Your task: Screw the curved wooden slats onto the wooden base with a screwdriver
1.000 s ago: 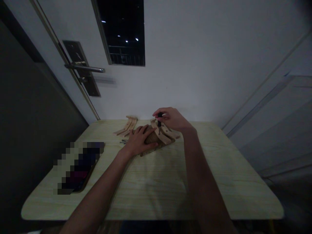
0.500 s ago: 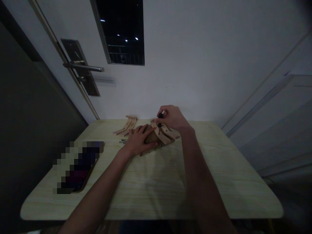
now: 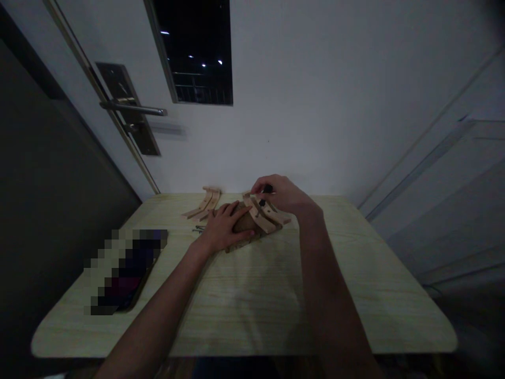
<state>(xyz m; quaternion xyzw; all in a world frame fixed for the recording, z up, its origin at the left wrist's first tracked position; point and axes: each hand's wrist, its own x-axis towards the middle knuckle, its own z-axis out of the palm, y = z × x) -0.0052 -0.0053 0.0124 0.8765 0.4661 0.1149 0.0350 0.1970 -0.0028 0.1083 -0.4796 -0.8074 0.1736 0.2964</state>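
Note:
My left hand [image 3: 224, 230] lies with fingers spread on a brown board [image 3: 243, 223], pressing it against the table. Pale curved wooden pieces [image 3: 263, 220] with dark holes rest across the board's right end. Above them, my right hand [image 3: 279, 192] is closed around a small black-handled screwdriver [image 3: 268, 188]; its tip is hard to make out in the dim light. Left of the board lies another pair of curved wooden pieces [image 3: 208, 202]. A few thin metal screws [image 3: 198, 229] sit beside my left hand, partly hidden by it.
The pale wood-grain table [image 3: 252, 305] has rounded front corners and meets a white door at its back. A phone [image 3: 130, 273], partly blurred out, lies at the left. A metal door handle [image 3: 134, 109] juts out above the table's back left.
My right hand has shifted slightly right, and the black handle, upright before, now leans to the right. My left hand and the board have stayed put.

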